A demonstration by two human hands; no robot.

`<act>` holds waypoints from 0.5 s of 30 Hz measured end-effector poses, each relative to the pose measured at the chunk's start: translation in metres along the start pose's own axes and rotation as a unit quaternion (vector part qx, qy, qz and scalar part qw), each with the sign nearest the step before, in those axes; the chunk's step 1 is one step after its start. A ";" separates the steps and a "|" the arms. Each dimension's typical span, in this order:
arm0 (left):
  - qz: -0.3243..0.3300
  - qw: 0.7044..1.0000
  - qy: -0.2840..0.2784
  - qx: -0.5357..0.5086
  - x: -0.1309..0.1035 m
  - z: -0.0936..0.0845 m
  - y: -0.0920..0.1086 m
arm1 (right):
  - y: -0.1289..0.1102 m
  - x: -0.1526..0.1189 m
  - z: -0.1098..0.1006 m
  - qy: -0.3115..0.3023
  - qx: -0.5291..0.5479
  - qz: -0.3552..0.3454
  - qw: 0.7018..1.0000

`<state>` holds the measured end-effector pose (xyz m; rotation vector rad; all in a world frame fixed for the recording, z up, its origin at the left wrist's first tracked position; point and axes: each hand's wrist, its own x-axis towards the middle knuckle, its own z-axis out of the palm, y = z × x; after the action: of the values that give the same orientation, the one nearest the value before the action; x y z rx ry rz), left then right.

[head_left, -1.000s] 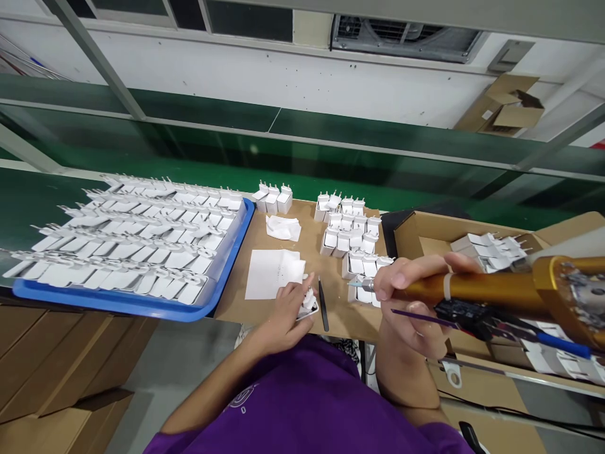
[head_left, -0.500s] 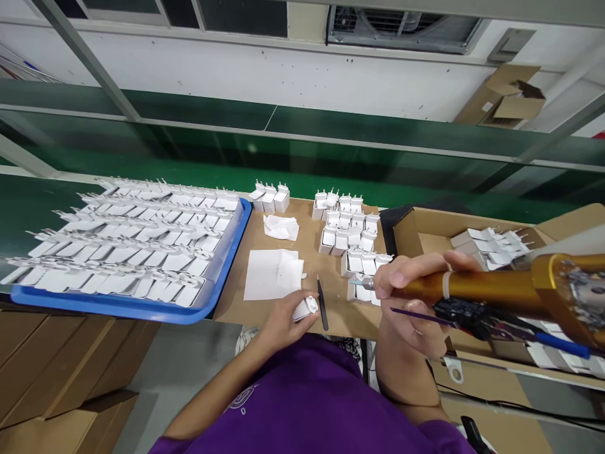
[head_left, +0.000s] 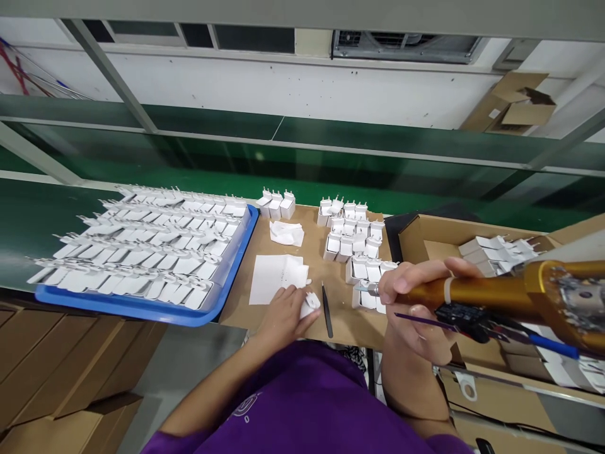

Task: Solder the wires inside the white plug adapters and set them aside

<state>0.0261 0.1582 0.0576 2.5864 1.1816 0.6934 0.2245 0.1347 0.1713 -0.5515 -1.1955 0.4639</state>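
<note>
My left hand [head_left: 286, 315] is closed round a small white plug housing [head_left: 310, 304], just below a white paper sheet [head_left: 270, 277]. My right hand [head_left: 420, 306] grips a gold-coloured tool [head_left: 491, 295] whose pale tip points left, over the white housings at the right. Black tweezers [head_left: 327, 310] lie on the brown board [head_left: 350, 321] between my hands. Several white housings with open flaps and pins [head_left: 352, 238] stand in groups beyond them. A crumpled white cloth [head_left: 286, 233] rests above the paper.
At the left, a blue tray [head_left: 227, 284] holds rows of white housings. A cardboard box [head_left: 435, 236] with more housings stands at the right, partly behind the tool. Brown cartons [head_left: 66, 359] are at the lower left. Three housings [head_left: 276, 205] stand at the board's back edge.
The view has shifted, so the scene sits slightly lower and further right. My left hand has turned the white housing and its fingers now reach over it. The right hand keeps its hold on the tool.
</note>
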 end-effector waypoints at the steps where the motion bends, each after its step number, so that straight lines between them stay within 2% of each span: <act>1: -0.015 1.000 0.019 0.009 0.010 -0.005 -0.004 | 0.000 0.000 0.000 0.001 0.000 0.000 1.000; 3: -0.056 0.997 0.045 0.041 0.039 -0.017 -0.014 | -0.001 0.000 0.001 0.005 0.004 0.000 1.000; 6: -0.109 0.988 0.052 0.095 0.097 -0.025 -0.029 | -0.002 0.000 0.002 0.012 0.010 0.002 1.000; 10: -0.149 0.980 0.024 0.127 0.165 -0.010 -0.050 | -0.002 -0.002 0.002 -0.009 0.015 -0.004 1.000; 12: -0.154 0.979 0.022 0.129 0.185 0.000 -0.060 | -0.002 -0.003 0.000 -0.022 0.011 -0.009 1.000; 15: -0.162 0.978 0.032 0.128 0.198 0.009 -0.072 | -0.003 -0.005 -0.005 -0.030 -0.001 -0.009 1.000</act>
<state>0.0950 0.3551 0.0877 2.4874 1.7657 0.5908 0.2276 0.1285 0.1678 -0.5313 -1.2577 0.4661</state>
